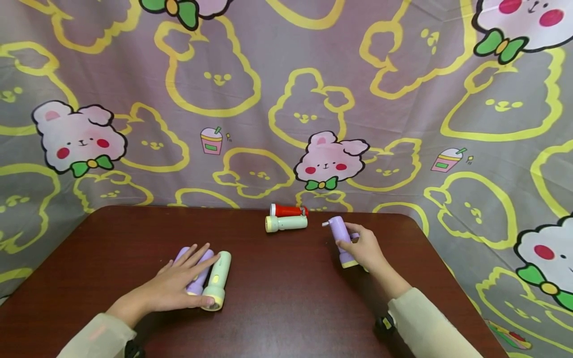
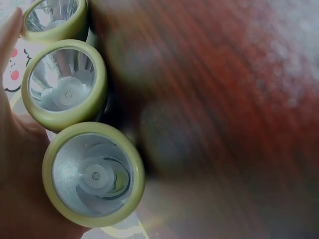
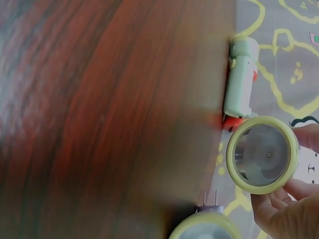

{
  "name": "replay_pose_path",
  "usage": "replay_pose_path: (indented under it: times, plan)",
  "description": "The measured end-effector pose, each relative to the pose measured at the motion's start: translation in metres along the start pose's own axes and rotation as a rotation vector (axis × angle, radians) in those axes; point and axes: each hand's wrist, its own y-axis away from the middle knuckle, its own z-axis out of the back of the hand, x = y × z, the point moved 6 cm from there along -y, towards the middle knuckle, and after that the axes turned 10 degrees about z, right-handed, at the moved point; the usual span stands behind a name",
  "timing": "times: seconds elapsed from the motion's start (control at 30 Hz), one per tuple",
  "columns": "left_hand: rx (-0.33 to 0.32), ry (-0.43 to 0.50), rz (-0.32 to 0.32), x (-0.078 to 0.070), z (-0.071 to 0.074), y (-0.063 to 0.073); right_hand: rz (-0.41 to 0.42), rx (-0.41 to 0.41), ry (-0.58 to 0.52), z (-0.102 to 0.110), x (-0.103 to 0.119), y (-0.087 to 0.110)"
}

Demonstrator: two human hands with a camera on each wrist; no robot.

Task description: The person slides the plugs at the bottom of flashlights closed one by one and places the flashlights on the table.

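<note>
In the head view, my left hand (image 1: 172, 286) lies with spread fingers over two purple flashlights and a mint-green flashlight (image 1: 221, 271), lined up side by side. Its thumb touches the green one's head; the palm hides much of the purple pair. The left wrist view looks into three cream-rimmed lenses (image 2: 94, 174) there. My right hand (image 1: 367, 248) grips a purple flashlight (image 1: 341, 232) between thumb and fingers, its cream-rimmed lens (image 3: 263, 155) facing the right wrist camera. Beside it, partly hidden by the hand, is another flashlight (image 3: 207, 226) with two metal prongs showing.
At the back edge of the dark brown table (image 1: 277, 278), a red flashlight (image 1: 288, 211) lies behind a mint-green one (image 1: 291, 223). A cartoon-printed curtain (image 1: 250, 114) hangs close behind the table and along its right side.
</note>
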Motion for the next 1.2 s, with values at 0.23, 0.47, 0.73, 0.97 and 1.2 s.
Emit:
replay_pose_path:
  times: [0.23,0.47,0.73,0.97,1.2]
  plan:
    - [-0.003,-0.003,-0.008,-0.001,0.001,0.0,0.021,-0.005,-0.033,-0.004,0.006,0.005]
    - [-0.004,-0.017,-0.002,-0.001,0.001,-0.001,0.024,-0.016,-0.039,-0.012,0.013,0.011]
    - [-0.002,-0.01,0.003,-0.001,0.001,0.0,0.055,-0.013,-0.126,-0.023,0.023,0.016]
    - [0.004,0.0,0.004,-0.001,0.001,0.0,0.08,-0.016,-0.153,-0.029,0.033,0.02]
    - [-0.002,0.0,0.011,-0.001,0.002,0.001,0.071,-0.009,-0.19,-0.037,0.038,0.023]
